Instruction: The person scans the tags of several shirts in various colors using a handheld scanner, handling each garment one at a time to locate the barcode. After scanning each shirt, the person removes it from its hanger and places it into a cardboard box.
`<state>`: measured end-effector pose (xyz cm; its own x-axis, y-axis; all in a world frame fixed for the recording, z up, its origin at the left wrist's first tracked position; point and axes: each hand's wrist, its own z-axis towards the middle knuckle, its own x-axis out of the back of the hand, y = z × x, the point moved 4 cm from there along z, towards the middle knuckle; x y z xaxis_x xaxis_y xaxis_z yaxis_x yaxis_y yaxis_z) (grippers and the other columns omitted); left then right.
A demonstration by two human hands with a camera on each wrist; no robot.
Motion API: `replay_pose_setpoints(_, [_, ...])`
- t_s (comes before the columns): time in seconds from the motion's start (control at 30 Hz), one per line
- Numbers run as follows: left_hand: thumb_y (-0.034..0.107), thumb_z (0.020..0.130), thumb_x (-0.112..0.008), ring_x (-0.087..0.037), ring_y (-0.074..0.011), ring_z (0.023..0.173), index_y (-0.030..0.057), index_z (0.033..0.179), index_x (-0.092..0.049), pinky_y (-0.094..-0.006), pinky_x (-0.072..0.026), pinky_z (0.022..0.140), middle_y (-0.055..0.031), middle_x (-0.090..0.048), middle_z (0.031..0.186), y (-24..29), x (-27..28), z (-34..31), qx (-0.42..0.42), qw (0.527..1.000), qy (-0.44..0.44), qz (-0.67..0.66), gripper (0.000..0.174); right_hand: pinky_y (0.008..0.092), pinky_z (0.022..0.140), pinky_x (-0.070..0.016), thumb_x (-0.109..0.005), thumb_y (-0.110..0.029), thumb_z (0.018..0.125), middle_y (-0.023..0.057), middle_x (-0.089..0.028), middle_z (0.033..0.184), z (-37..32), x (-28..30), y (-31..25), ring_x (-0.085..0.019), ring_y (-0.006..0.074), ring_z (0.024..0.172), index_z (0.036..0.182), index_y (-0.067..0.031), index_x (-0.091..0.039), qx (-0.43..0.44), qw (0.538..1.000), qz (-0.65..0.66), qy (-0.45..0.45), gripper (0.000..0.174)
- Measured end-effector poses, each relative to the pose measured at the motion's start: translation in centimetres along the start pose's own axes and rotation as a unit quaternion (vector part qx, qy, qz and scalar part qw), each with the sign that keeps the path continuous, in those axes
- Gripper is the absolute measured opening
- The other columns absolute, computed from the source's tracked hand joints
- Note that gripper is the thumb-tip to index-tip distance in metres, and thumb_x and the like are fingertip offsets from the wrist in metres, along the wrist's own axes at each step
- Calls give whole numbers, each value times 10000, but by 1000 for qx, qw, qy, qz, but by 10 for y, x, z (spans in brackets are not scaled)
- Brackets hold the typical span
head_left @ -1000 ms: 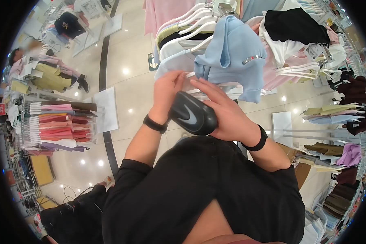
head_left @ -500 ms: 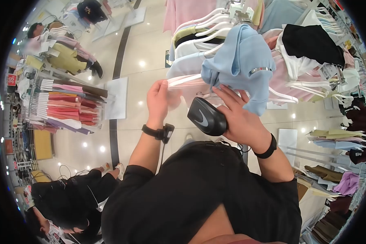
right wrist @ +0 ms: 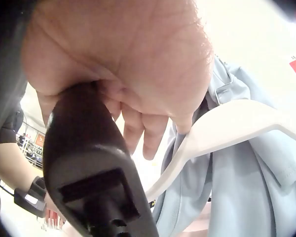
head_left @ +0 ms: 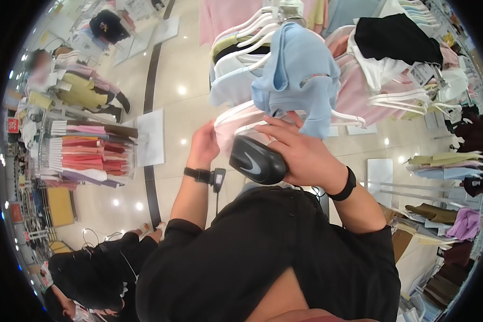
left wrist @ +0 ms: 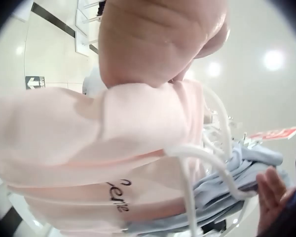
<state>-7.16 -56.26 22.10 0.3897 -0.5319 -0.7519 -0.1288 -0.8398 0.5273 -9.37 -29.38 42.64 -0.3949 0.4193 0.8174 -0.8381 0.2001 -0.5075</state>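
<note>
My left hand [head_left: 204,146] pinches the shoulder of a pale pink top [left wrist: 138,111], which hangs on a white hanger [head_left: 240,111] and has dark lettering in the left wrist view. My right hand [head_left: 315,162] holds a black rounded handheld device [head_left: 257,160] with a grey curved mark, tucked between thumb and palm. Its other fingers stretch forward to a second white hanger [right wrist: 232,127] beneath a light blue garment [head_left: 298,80]. That blue garment drapes over the front of the rack, overlapping the pink tops. In the right wrist view the device's end shows a rectangular recess.
More tops on hangers [head_left: 255,29] hang behind. A black garment [head_left: 397,45] lies over the rack at right. Another rack with red and pink clothes [head_left: 94,158] stands at left. A person in black [head_left: 91,273] is low at left, near cables.
My left hand moved from beside the device out to the left and took hold of the pink top. My right hand keeps the device. The head view shifted slightly.
</note>
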Motion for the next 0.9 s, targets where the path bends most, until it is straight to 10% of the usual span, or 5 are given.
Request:
replay_pose_setpoints(0.3, [203, 1072, -437, -705, -215, 860, 25, 1111, -616, -338, -598, 771, -110, -705, 976, -83, 37, 14, 26, 994, -27, 99, 256, 455, 1092, -466, -807, -116, 659, 99, -525, 1459, -3, -7, 3, -469, 325, 1400, 1158, -63, -656, 21, 1000, -13, 8, 524])
replay_pose_setpoints(0.5, [202, 1047, -490, -709, -191, 936, 23, 1170, -625, -321, -607, 808, -96, -697, 1031, -101, -46, -32, 93, 993, -57, 45, 255, 474, 1132, -419, -812, -128, 646, 124, -557, 1421, -3, -6, 0, -509, 336, 1359, 1233, -59, -621, 58, 998, 40, 8, 621])
replay_pose_setpoints(0.7, [219, 1021, -554, -716, -244, 837, 39, 1067, -670, -364, -580, 735, -117, -720, 911, -142, 44, -15, 226, 971, -16, 82, 219, 443, 1028, -484, -782, -155, 691, 161, -617, 1336, -38, 5, 1, -598, 379, 1212, 1278, -18, -593, 25, 976, 218, -12, 632])
replay_pose_setpoints(0.83, [227, 1003, -555, -672, -423, 805, 22, 994, -651, -471, -529, 746, -223, -694, 858, -127, -6, -34, -83, 712, -62, 694, 226, 411, 972, -517, -794, -161, 716, 185, -660, 1248, -97, 15, 24, -641, 389, 1120, 1273, 10, -600, -74, 951, 297, -44, 614])
replay_pose_setpoints(0.9, [136, 1017, -548, -680, -287, 732, 26, 1018, -650, -377, -534, 710, -180, -692, 831, -124, -51, -51, -77, 649, -115, 749, 149, 396, 980, -512, -788, -151, 726, 192, -661, 1254, -126, 13, 38, -647, 379, 1127, 1279, 18, -602, -111, 942, 316, -22, 607])
